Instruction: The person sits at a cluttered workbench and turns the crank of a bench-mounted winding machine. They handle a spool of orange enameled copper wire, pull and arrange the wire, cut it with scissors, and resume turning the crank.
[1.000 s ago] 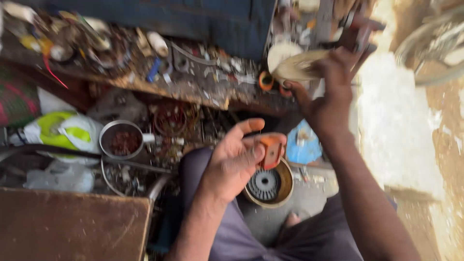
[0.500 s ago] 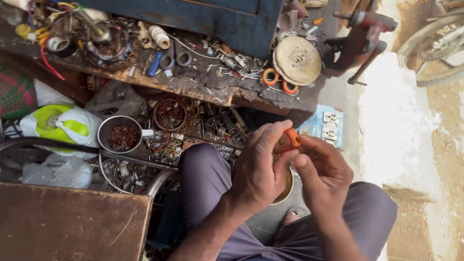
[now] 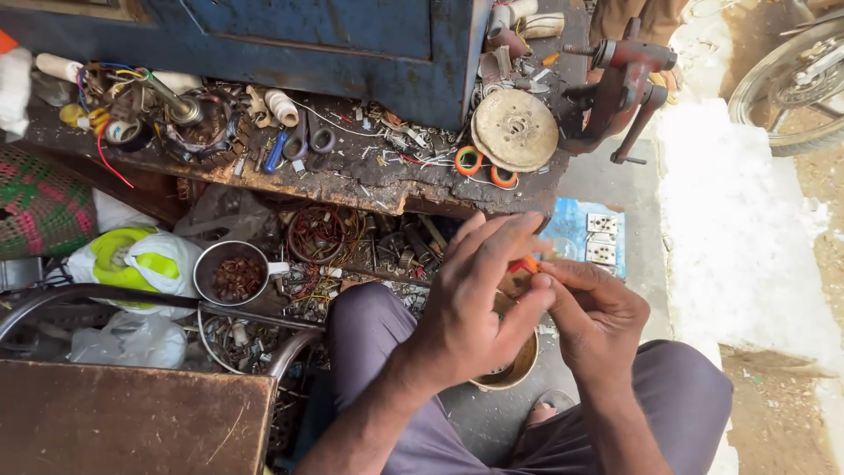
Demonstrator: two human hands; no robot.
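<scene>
My left hand [image 3: 470, 303] and my right hand [image 3: 598, 317] meet in front of me over my knees, both pinching a small orange part [image 3: 524, 264] between their fingertips. Most of that part is hidden by my fingers. Beneath the hands sits a round brass-coloured bowl [image 3: 514, 369] on the ground, mostly covered by my left hand. My purple trousers [image 3: 668, 396] fill the lower middle of the view.
A cluttered worn workbench [image 3: 352, 180] carries a round metal disc [image 3: 515, 129], two orange tape rolls [image 3: 468, 160], scissors [image 3: 294, 145] and a red vise [image 3: 624, 84]. A steel cup of scraps [image 3: 233, 274], plastic bags [image 3: 132, 259] and a brown board [image 3: 123, 422] lie left. A wheel [image 3: 791, 84] stands far right.
My right hand has come down from the bench, where it held the round metal disc, to join the left hand on the orange part. The view has tilted slightly downward.
</scene>
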